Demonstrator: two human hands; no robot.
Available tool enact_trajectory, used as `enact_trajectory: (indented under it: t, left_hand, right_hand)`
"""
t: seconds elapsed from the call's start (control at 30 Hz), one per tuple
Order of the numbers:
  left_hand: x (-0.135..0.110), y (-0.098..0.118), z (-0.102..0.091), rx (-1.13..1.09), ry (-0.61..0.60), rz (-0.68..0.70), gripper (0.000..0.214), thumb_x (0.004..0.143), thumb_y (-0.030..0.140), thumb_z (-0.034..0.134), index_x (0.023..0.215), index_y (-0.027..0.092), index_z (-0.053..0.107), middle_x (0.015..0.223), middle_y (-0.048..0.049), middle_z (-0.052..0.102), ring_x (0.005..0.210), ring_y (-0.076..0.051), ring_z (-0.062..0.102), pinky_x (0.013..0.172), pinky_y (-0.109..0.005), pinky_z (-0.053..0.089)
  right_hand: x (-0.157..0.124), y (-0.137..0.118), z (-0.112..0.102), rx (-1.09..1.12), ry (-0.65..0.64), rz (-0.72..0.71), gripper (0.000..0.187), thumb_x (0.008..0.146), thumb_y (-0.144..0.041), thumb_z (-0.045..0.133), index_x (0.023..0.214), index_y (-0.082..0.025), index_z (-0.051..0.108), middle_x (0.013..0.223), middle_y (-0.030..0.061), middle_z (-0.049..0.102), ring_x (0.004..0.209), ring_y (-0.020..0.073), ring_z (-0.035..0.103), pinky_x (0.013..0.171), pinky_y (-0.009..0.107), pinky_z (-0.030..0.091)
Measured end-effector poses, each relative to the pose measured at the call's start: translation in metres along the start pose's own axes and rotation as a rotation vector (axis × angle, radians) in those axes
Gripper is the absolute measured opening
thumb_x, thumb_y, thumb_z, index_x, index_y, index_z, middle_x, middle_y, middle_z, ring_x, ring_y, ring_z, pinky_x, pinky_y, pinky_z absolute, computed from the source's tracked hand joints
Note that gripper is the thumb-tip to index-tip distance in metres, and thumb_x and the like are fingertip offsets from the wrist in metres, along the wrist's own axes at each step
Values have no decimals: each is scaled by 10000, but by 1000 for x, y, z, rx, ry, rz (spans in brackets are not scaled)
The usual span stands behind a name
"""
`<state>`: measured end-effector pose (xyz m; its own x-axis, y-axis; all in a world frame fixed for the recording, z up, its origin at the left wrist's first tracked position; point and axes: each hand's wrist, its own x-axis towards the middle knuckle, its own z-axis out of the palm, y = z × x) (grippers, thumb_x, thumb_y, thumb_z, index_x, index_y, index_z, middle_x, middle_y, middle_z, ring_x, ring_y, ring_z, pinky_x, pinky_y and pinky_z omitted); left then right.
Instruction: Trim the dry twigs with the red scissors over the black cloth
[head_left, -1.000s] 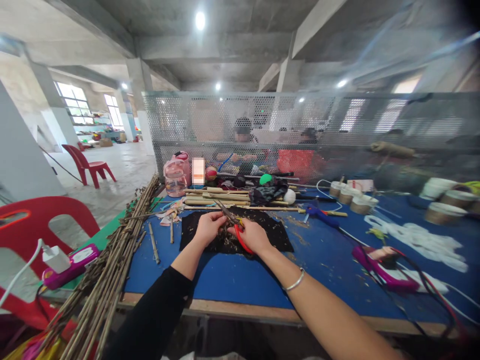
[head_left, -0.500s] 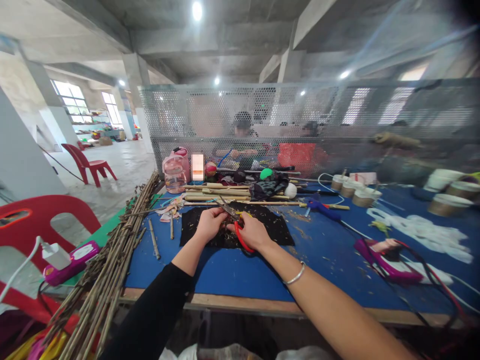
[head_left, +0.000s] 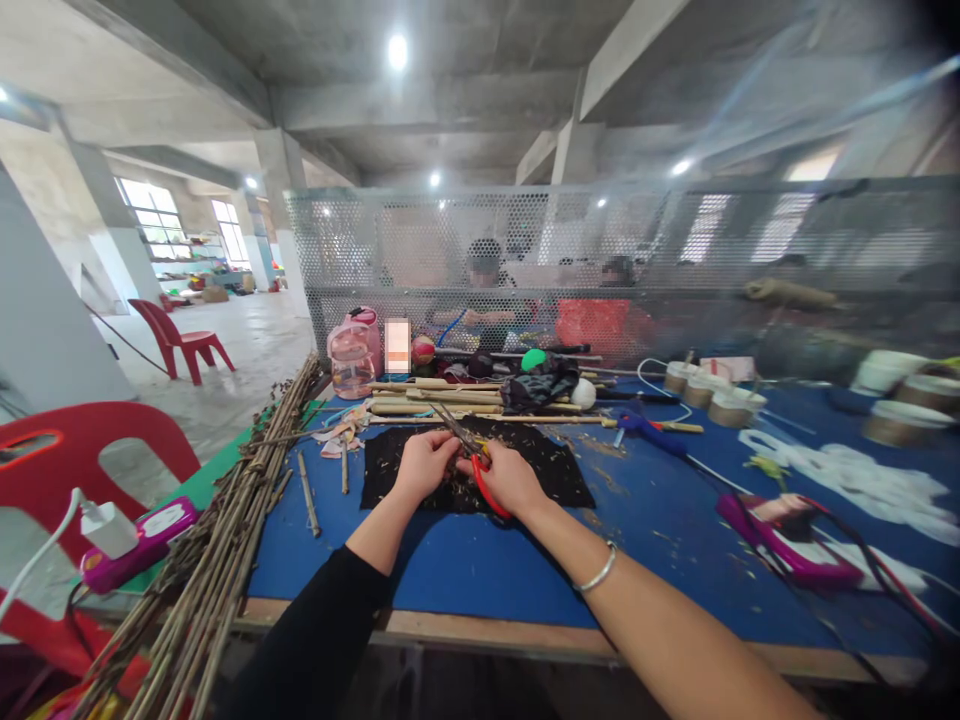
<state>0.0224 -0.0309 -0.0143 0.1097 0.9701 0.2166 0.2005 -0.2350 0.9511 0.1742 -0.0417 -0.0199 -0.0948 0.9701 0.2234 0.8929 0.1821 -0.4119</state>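
My right hand (head_left: 514,482) is closed around a pair of scissors with red handles (head_left: 486,488), whose blades point up and to the left. Close beside it, my left hand (head_left: 424,467) is pinched just under the blades. Whatever its fingers hold is too small and hidden to name. Both hands are over a black cloth (head_left: 559,482) strewn with pale plant scraps. Cut bamboo-like sticks (head_left: 435,408) lie crosswise behind the cloth. Two short stick pieces, one of them a thin stick (head_left: 308,495), rest to the left of it.
A long bundle of dry stalks (head_left: 217,560) runs along the table's left side. To the right are a blue glue gun (head_left: 649,432), a purple power strip (head_left: 787,545) and several tubs (head_left: 735,405). A perforated metal screen (head_left: 420,240) stands behind, with people beyond it.
The view has tilted slightly upward, so the table sits lower in the picture. Both hands stay close together over the cloth, the scissors still in my right hand.
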Motion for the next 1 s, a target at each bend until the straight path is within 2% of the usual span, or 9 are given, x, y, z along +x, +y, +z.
enact_trajectory:
  t: [0.37, 0.57, 0.73, 0.87, 1.0]
  left_hand:
    - [4, -8, 1, -38, -37, 6, 229, 761, 295, 493, 719, 121, 635, 638, -17, 593, 443, -72, 447, 415, -178, 374]
    - [8, -13, 2, -148, -29, -87, 197, 774, 263, 478, 817, 131, 617, 711, -38, 617, 518, -99, 540, 421, -173, 399]
    - [10, -17, 5, -256, -60, -115, 170, 777, 240, 471, 825, 137, 597, 751, -56, 648, 605, -136, 603, 440, -186, 426]
    - [6, -11, 8, -245, -92, -120, 180, 772, 208, 470, 836, 128, 618, 702, -50, 660, 522, -123, 577, 437, -201, 425]
    - [3, -6, 7, -192, -69, -96, 200, 782, 209, 456, 822, 117, 629, 689, -47, 660, 456, -103, 536, 418, -201, 415]
  right_hand:
    - [2, 0, -2, -33, -39, 26, 488, 745, -643, 444, 868, -200, 605, 811, 71, 662, 752, 199, 618, 577, 238, 361]
    - [2, 1, -4, -62, -49, -4, 503, 757, -656, 401, 838, -201, 599, 821, 76, 661, 761, 212, 619, 599, 253, 370]
    - [0, 0, -5, -91, -33, -24, 494, 733, -646, 448, 914, -200, 558, 870, 71, 652, 798, 224, 616, 620, 268, 384]
    - [0, -2, -4, -58, -29, -39, 483, 718, -616, 501, 933, -185, 540, 914, 74, 635, 825, 208, 604, 624, 254, 381]
    - [1, -3, -3, -70, -24, -15, 476, 722, -618, 494, 914, -187, 548, 870, 65, 637, 804, 206, 605, 618, 253, 377]
